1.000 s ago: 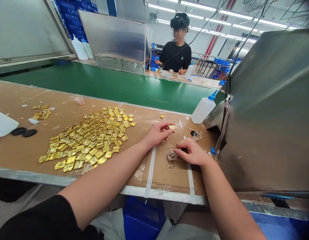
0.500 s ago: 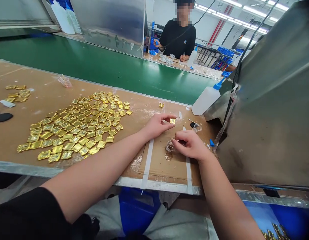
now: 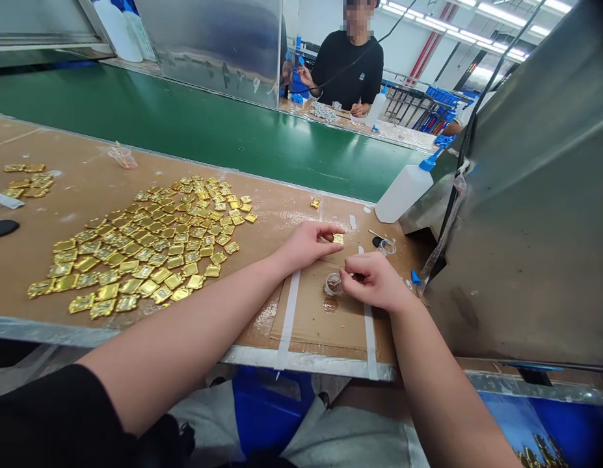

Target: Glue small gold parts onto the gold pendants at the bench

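On a brown cardboard-covered workbench beside a green conveyor belt, seen from a head-worn camera, a person's two bare forearms reach forward. At far left lie one dark oval pad at the frame's edge and a small cluster of gold pieces, roughly ten, too small to count exactly. Next comes one large spread of gold rectangular tags, well over a hundred, lying flat in loose rows. Behind it sits one small clear cup. Further right, one stray gold tag lies alone near the belt's edge. The left hand pinches one single gold tag between thumb and fingertips, fingers narrowly closed on it, just above a taped cardboard mat. Just right of it, the right hand is curled closed with its fingertips against one small clear round dish resting on the mat; whether the fingers grip something thin cannot be told. A second clear ring-like dish sits just behind that hand. One white squeeze bottle with a blue nozzle leans at the bench's right end, beside a large metal panel. Across the belt, another person in a black shirt works at a separate bench.
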`<state>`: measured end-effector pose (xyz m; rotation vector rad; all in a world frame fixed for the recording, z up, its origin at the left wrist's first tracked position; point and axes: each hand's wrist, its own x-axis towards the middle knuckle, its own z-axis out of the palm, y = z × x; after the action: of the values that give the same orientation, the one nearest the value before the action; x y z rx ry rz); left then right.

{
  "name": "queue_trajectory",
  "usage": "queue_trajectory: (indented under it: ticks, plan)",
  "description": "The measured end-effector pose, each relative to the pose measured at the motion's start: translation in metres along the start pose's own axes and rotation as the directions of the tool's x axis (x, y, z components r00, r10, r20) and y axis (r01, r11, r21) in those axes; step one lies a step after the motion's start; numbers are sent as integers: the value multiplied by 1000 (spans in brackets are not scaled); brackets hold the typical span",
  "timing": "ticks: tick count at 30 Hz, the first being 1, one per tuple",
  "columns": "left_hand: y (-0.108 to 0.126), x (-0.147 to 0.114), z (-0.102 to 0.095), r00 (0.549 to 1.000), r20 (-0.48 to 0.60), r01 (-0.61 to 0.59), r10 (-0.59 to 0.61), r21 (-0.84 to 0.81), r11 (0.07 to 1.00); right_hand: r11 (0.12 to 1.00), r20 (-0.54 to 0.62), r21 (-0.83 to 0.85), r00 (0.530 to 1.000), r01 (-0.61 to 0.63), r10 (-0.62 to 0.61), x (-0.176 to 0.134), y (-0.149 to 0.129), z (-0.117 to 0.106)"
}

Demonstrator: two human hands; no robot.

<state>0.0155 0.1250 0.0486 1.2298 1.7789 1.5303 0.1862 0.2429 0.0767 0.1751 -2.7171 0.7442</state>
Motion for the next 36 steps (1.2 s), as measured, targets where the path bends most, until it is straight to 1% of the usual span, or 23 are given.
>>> queue_trajectory:
  ticks: [5, 7, 9, 11, 13, 15, 17, 18, 19, 22, 26, 29, 36]
  plan:
    - [2, -1, 0, 1000, 5, -8, 8, 4, 1000, 999, 4, 34, 1000, -10, 9, 0, -3, 0]
    - [1, -2, 0, 1000, 17, -16, 15, 6, 1000, 998, -22, 63, 1000, -6, 8, 0, -3, -1]
    - [1, -2, 1, 1000, 28, -12, 11, 8, 1000, 994, -92, 105, 996, -2, 12, 0, -3, -2]
    - [1, -3, 1, 999, 38, 4, -5, 9, 1000, 987, -214, 162, 976, -5, 40, -1, 1, -3]
    - [2, -3, 2, 999, 50, 21, -22, 17, 1000, 972, -356, 233, 928, -29, 113, -2, 6, -2]
    - [5, -4, 2, 997, 66, 31, -34, 35, 999, 951, -479, 297, 850, -80, 221, -2, 11, 0]
    - [7, -5, 1, 996, 82, 37, -41, 55, 998, 935, -548, 323, 777, -143, 308, -1, 16, 3]
    - [8, -5, 1, 995, 91, 39, -45, 64, 997, 931, -566, 320, 753, -175, 336, 0, 18, 4]
    - [9, -6, 1, 994, 99, 40, -47, 72, 997, 929, -574, 308, 739, -203, 352, 1, 19, 5]
    - [8, -6, 0, 993, 112, 28, -38, 89, 996, 928, -563, 264, 740, -262, 369, 6, 20, 6]
    - [5, -6, 1, 992, 120, 15, -27, 96, 995, 926, -551, 227, 744, -302, 378, 10, 20, 6]
    - [3, -5, 2, 992, 124, 22, -33, 90, 996, 923, -552, 213, 740, -320, 384, 11, 20, 6]
    - [4, -5, 1, 988, 149, 28, -39, 75, 997, 922, -529, 191, 756, -336, 385, 12, 18, 5]
